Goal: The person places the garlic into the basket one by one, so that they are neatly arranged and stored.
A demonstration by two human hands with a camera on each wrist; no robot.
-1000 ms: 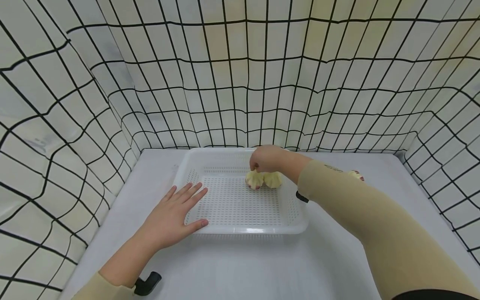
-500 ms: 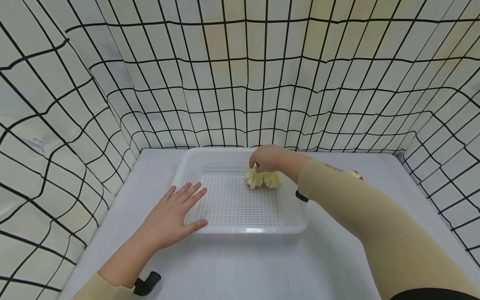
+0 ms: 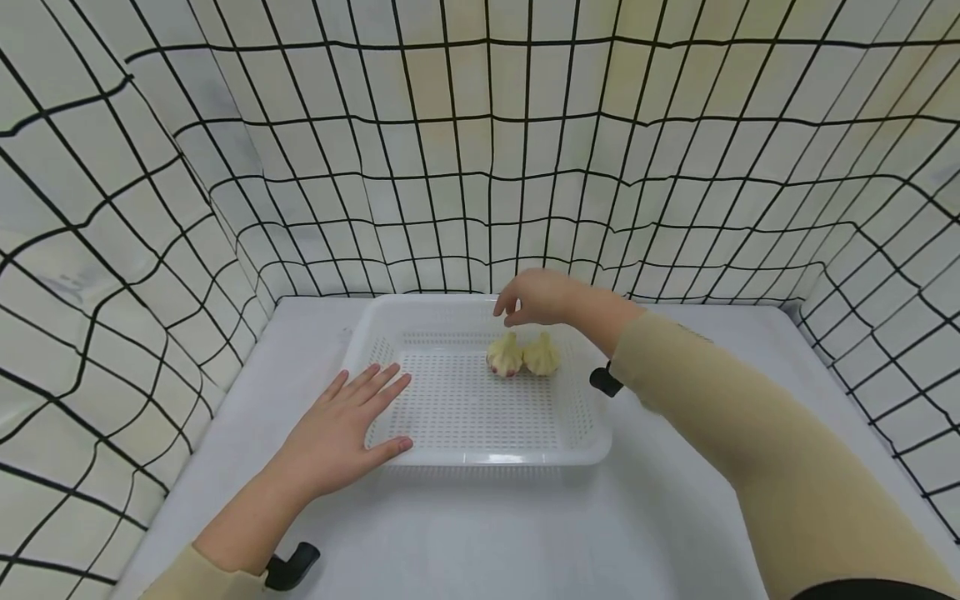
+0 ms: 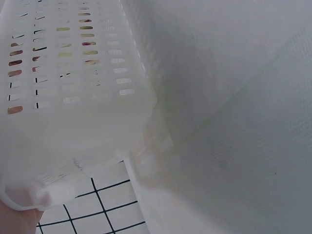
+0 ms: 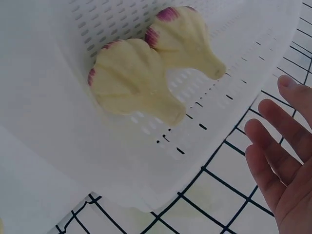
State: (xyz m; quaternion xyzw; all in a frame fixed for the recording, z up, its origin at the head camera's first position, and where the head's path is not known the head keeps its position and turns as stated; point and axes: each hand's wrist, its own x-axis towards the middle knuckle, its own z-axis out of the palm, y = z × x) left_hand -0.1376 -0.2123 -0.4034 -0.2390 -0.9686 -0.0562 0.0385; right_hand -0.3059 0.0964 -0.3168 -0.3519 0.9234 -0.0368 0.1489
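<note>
Two garlic bulbs, pale yellow with purple streaks, lie side by side in the right half of a white perforated plastic basket [image 3: 487, 457]. In the head view one is the left garlic bulb [image 3: 505, 357], the other the right garlic bulb [image 3: 542, 357]. Over the basket's back rim hovers my right hand [image 3: 542, 297], fingers loosely bent and apart from the bulbs; the right wrist view shows its fingers [image 5: 270, 146] holding nothing. My left hand [image 3: 337, 437] lies with spread fingers at the basket's left side; the left wrist view catches only a bit of it by the rim.
Beneath the basket is a white table [image 3: 487, 533]. Black-lined netting [image 3: 480, 150] over white walls encloses the back and both sides. A tiny yellowish patch [image 5: 1, 226] shows at the lower left edge of the right wrist view, too little to identify.
My right hand has let go of the left bulb's stem and risen up and back, with its fingers opening. Both bulbs stay in the basket. The left hand keeps its place.
</note>
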